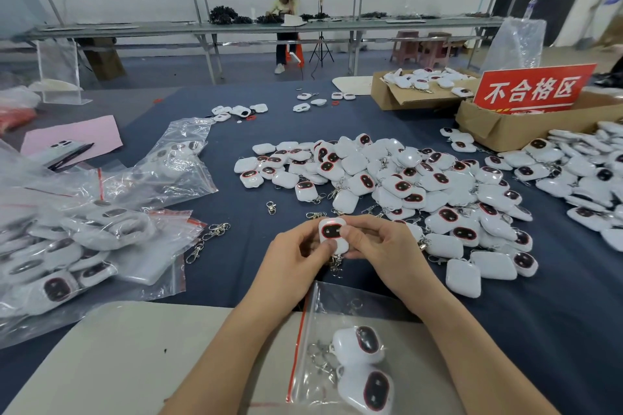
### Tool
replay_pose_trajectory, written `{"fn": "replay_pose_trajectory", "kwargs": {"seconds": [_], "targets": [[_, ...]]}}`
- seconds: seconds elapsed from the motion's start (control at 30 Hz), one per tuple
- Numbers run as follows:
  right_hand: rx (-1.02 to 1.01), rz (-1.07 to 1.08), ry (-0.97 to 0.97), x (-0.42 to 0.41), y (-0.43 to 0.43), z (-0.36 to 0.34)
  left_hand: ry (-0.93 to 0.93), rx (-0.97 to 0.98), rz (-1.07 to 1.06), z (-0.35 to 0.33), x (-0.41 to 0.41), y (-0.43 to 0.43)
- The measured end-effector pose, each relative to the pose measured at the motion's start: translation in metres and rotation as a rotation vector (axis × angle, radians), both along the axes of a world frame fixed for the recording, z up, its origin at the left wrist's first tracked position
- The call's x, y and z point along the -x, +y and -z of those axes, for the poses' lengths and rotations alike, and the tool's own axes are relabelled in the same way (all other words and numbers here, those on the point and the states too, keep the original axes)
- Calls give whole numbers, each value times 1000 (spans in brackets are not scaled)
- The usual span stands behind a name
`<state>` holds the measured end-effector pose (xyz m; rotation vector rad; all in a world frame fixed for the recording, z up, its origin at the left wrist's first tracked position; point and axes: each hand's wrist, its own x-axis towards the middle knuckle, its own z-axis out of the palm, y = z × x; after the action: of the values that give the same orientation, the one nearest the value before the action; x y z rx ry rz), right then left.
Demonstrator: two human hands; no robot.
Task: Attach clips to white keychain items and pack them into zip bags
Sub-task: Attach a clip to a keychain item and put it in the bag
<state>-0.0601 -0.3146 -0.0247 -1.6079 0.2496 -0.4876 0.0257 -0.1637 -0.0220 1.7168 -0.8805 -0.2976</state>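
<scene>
Both hands hold one white keychain item [332, 233] with a dark red-rimmed face above the blue table. My left hand [296, 251] grips its left side with the thumb on its lower front. My right hand [372, 239] pinches its right edge. A metal clip [335, 263] hangs below the item. A zip bag [340, 350] with two white items and clips inside lies near the front edge. A big pile of white items [404, 189] lies behind my hands. Loose clips [209, 239] lie to the left.
Filled zip bags [84, 246] are heaped at the left. Cardboard boxes [526, 125] with a red sign [534, 89] stand at the back right, beside another heap of items [586, 175]. A pink sheet [77, 136] lies at the back left. A person sits at a far bench [286, 7].
</scene>
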Motion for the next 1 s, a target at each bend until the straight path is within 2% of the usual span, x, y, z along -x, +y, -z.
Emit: {"fn": "replay_pose_trajectory", "kwargs": {"seconds": [0.13,0.23,0.4,0.57,0.7,0.77,1.0], "targets": [[-29,17,-28,0,0,-2,110,31,-106,1,0,-4],[-16,19,-32,1,0,-2,106,44,-155,2,2,-5],[8,8,-46,3,1,-5,88,91,-69,-1,4,-4],[-36,23,-54,1,-3,-1,-47,70,100,-2,12,-1],[3,50,-14,2,-3,0,-224,-3,37,-1,16,-3],[-5,50,-26,1,-3,0,-248,1,3,2,15,-3],[2,-17,-11,5,-2,-5,3,87,-51,1,10,-3]]}}
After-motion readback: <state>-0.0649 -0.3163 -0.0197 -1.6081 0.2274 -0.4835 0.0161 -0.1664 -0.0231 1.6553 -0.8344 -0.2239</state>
